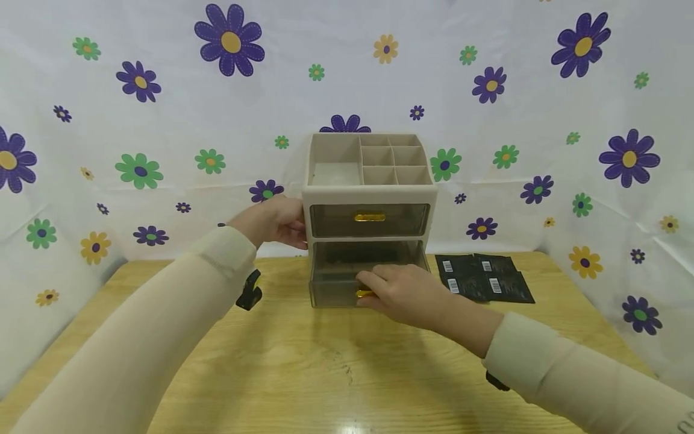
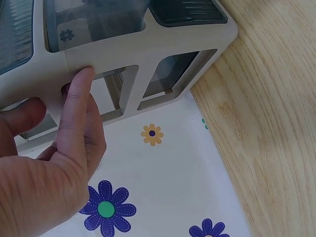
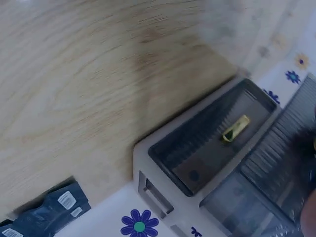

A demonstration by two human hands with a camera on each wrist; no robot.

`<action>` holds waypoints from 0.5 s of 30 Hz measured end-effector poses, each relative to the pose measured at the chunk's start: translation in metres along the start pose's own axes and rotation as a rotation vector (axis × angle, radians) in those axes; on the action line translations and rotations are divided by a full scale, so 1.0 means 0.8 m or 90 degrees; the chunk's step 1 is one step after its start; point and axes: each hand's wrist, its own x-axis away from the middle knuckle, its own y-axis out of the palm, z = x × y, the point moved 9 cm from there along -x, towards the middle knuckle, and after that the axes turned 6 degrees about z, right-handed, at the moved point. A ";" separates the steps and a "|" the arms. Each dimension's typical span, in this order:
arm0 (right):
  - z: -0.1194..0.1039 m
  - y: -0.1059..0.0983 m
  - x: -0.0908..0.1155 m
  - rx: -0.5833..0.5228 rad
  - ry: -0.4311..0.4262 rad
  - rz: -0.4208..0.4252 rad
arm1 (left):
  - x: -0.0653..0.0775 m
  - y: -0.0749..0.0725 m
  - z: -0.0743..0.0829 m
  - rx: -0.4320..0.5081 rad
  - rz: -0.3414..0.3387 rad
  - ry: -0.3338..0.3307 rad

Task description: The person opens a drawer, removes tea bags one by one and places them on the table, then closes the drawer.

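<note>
A beige desktop drawer organizer (image 1: 370, 191) stands on the table, with open compartments on top and two smoky see-through drawers below. Its upper drawer (image 1: 336, 221) is closed and has a gold handle (image 3: 236, 129). The lower drawer (image 1: 331, 294) is pulled partly out. My right hand (image 1: 403, 292) pinches the lower drawer's gold handle (image 1: 364, 293), fingers above and thumb below. At the organizer's left side, my left hand (image 1: 282, 222) grips the frame by its side openings. In the left wrist view the index finger (image 2: 79, 103) lies against that frame, and other fingers are partly hidden.
Several flat black packets (image 1: 482, 278) with white barcode labels lie to the right of the organizer. Behind the wooden table (image 1: 303, 374) hangs a white cloth (image 1: 179, 120) printed with flowers. Bare wood shows in front of the drawers.
</note>
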 end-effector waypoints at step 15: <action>0.029 0.030 -0.006 -0.102 0.220 -0.201 | 0.001 0.002 0.002 0.000 -0.012 0.008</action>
